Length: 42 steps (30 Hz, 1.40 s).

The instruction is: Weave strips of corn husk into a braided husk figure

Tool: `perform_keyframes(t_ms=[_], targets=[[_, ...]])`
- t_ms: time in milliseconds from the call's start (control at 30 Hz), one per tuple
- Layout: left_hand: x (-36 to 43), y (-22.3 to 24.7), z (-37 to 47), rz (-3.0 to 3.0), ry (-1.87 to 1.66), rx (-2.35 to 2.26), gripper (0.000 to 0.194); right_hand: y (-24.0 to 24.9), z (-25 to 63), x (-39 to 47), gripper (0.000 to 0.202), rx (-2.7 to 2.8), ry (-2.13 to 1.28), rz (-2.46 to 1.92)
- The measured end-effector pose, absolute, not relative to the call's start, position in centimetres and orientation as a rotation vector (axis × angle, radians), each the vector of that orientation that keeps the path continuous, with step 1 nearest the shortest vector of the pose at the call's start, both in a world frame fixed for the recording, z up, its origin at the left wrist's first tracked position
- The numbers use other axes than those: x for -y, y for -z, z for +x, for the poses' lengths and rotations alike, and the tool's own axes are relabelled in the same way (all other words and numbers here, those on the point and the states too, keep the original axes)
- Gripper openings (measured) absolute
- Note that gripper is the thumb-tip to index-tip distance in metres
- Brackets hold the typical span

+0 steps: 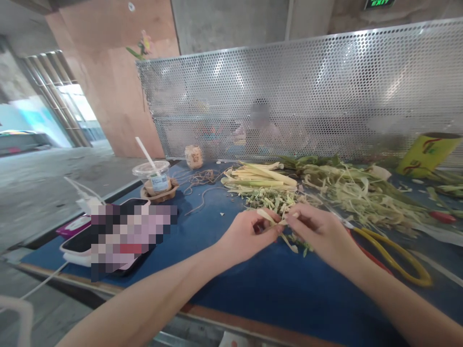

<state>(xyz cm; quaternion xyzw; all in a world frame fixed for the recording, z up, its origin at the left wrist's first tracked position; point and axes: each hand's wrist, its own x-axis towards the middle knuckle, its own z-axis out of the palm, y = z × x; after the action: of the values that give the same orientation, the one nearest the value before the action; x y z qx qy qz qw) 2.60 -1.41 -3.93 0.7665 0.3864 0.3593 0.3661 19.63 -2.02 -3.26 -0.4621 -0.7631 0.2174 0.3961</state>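
My left hand [240, 238] has its fingers closed on a pale plant stalk [266, 216] over the blue tabletop. Against it, my right hand [321, 231] pinches the stalk's other end between thumb and fingers. A thin strip of peel [289, 244] hangs down between the hands. Just behind them lies a heap of short green and pale scraps [267, 198]. Farther back rests a bundle of long yellowish-white stalks [264, 176]. Scissors with yellow and red handles [394, 255] lie by my right forearm, partly covered by it.
Leafy peelings [343, 188] spread across the right. A yellow container [428, 154] stands behind them. Leftward are a lidded cup with a straw [155, 178], a jar [194, 157], loose cord [202, 177] and a phone [119, 221]. A perforated metal panel [307, 91] borders the table's back.
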Motion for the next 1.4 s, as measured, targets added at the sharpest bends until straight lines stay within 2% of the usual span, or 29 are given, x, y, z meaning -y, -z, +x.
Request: perform_keyframes(t_ms=[267,500,600,700,800,900,1033,1167,1400], targets=[[1.6,3.7,2.8,1.895,-0.893,-0.863,0.027,3.7,19.2,2.3,0.036,1.525,-1.157,-0.925],[1.4,3.6,2.8,1.757,-0.845,-0.799,0.023,3.8,19.0,2.5,0.035,1.299,-1.314,-0.834],[1.5,3.6,2.6,1.756,-0.823,-0.787,0.021,3.5,19.4,2.4,0.035,1.392,-1.266,-0.854],[1.5,3.6,2.3,1.839,-0.790,-0.825,0.023,2.7,20.1,2.2,0.035,1.748,-1.113,-1.013],[1.6,3.6,2.2,2.004,-0.795,-0.932,0.027,2.1,20.5,2.2,0.027,2.032,-0.744,-1.162],[1.8,3.3,2.2,2.220,-0.828,-0.981,0.027,2.0,20.4,2.3,0.018,2.123,-0.273,-1.073],[1.9,3.3,2.7,2.439,-0.875,-0.924,0.020,2.5,19.5,2.2,0.026,2.241,0.086,-1.009],[1.8,3.7,3.1,2.443,-0.959,-0.972,0.023,2.7,19.1,2.0,0.031,2.318,-0.019,-1.021],[2.2,3.2,3.2,2.298,-1.042,-0.938,0.018,2.2,19.5,2.2,0.033,2.131,-0.508,-1.130]])
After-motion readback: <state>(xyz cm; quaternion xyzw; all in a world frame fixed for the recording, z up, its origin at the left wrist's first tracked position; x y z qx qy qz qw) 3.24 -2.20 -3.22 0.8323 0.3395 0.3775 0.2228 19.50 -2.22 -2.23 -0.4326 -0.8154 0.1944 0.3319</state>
